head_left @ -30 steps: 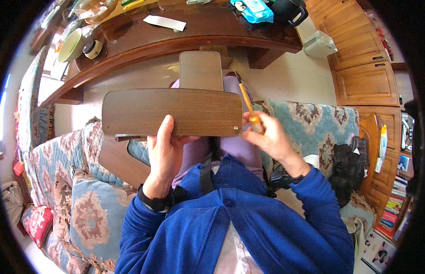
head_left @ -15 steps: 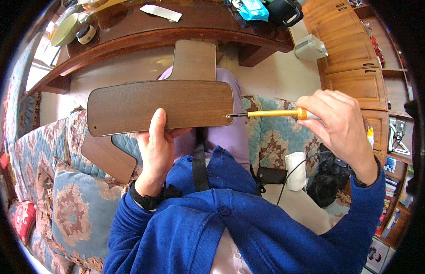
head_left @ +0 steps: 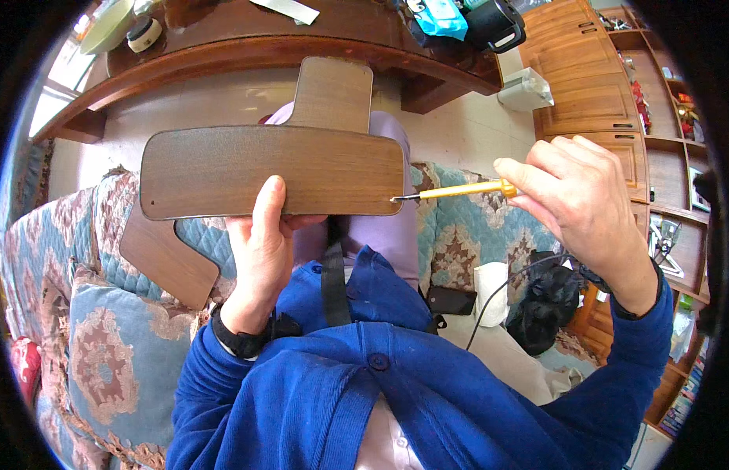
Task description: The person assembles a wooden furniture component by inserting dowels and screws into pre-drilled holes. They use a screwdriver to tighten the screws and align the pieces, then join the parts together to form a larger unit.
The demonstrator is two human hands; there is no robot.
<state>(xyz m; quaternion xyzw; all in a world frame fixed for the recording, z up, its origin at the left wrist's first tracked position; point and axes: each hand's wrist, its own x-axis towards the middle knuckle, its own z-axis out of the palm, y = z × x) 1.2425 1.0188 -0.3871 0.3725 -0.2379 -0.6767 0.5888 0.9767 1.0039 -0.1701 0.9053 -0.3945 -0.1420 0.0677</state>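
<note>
A dark brown wood-grain board (head_left: 263, 172) with rounded corners is held up over my lap. My left hand (head_left: 263, 239) grips its near edge, thumb on top and fingers underneath. My right hand (head_left: 572, 184) is closed on the handle of a screwdriver (head_left: 462, 189) with a yellow shaft. The dark tip of the screwdriver meets the board's right end, at a small light spot near the lower corner. A small hole shows at the board's lower left corner. Another wood-grain piece (head_left: 333, 94) extends from behind the far edge; how the two join is hidden.
An angled wood-grain piece (head_left: 169, 254) lies on the patterned sofa (head_left: 47, 227) at left, near a blue cushion (head_left: 106, 337). A dark wooden table (head_left: 223, 59) stands ahead. At right are a white roll (head_left: 491, 290), a black bag (head_left: 541, 305) and a cable.
The view has shifted slightly, so the surroundings sit a little differently. The board and screwdriver tilt a bit, and my right hand has turned on the handle. The tip stays at the same corner.
</note>
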